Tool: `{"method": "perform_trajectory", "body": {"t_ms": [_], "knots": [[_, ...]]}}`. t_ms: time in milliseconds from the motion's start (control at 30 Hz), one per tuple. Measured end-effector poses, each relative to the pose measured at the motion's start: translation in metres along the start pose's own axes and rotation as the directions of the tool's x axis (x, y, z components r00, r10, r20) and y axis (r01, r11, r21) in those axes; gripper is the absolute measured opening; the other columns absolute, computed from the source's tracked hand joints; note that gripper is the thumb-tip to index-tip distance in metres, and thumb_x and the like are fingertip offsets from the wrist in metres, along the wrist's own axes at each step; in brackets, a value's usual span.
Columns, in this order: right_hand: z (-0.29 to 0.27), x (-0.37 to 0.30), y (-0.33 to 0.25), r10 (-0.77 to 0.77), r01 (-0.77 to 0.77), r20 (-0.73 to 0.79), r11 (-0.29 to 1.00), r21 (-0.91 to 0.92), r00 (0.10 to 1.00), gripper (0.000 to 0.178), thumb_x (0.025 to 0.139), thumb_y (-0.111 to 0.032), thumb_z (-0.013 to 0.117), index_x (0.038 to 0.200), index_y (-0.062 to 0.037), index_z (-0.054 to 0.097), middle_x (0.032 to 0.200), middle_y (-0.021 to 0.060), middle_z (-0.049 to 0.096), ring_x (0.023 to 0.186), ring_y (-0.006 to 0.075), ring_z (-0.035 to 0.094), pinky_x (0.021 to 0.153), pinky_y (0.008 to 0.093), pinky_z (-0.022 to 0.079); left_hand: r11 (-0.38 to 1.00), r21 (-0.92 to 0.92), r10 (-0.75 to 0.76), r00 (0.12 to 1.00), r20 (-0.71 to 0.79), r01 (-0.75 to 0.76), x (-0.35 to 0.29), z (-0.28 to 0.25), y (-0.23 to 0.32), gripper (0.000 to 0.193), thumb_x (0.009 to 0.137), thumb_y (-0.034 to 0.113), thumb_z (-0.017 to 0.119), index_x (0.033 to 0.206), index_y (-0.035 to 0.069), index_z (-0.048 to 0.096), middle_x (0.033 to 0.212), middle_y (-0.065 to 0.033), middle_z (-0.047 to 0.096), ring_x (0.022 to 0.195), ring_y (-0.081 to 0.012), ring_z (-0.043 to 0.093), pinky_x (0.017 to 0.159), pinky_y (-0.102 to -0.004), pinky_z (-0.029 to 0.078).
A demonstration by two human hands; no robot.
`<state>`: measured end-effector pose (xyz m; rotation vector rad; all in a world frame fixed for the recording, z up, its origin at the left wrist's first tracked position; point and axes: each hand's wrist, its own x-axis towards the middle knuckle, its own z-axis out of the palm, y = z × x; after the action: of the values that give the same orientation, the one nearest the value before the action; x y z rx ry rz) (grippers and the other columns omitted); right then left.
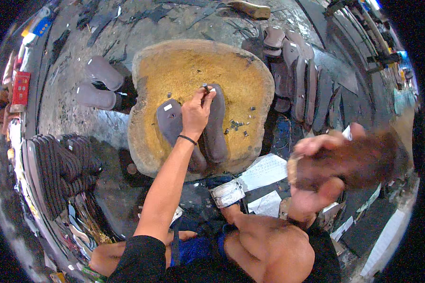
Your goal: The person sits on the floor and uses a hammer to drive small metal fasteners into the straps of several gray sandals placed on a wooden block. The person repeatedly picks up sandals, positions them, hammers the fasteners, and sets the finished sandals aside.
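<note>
My left hand [196,112] pinches a small dark metal punch [205,87] upright against the toe end of a grey-brown shoe sole [216,129]. Beside it lies a second sole [167,118], bearing a white label and a small hole; my wrist covers part of it. Both rest on a broad, yellowish wooden chopping block [174,61]. Raised off to the right, my right hand [316,184] is wrapped round a thick brown wooden mallet or block [349,160], blurred by motion. Its exact shape cannot be made out.
Small dark offcuts [236,126] are scattered on the block's right side. Stacked soles [52,170] stand at lower left, with more soles [295,70] at upper right and a loose pair [101,78] left of the block. White sheets [264,174] lie near my knee.
</note>
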<state>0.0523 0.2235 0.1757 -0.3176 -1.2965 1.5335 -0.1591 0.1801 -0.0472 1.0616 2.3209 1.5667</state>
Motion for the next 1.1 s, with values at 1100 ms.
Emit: {"method": "perform_trajectory", "body": {"t_ms": [1100], "knots": [[-0.07,-0.141,0.056,0.827,-0.86,-0.24,0.471,-0.198,0.508,0.04,0.089,-0.02,0.069,0.119,0.0003,0.052,0.105,0.0102,0.065,0.087,0.0173,0.066,0.074,0.0311,0.054,0.795,-0.35,-0.455,0.869,0.196,0.495,-0.087,-0.03,0.038,0.026,0.095,0.016,0.063,0.111,-0.004,0.06,0.092,-0.0106,0.071,0.083,-0.0151,0.069,0.068,-0.0281,0.057]]}}
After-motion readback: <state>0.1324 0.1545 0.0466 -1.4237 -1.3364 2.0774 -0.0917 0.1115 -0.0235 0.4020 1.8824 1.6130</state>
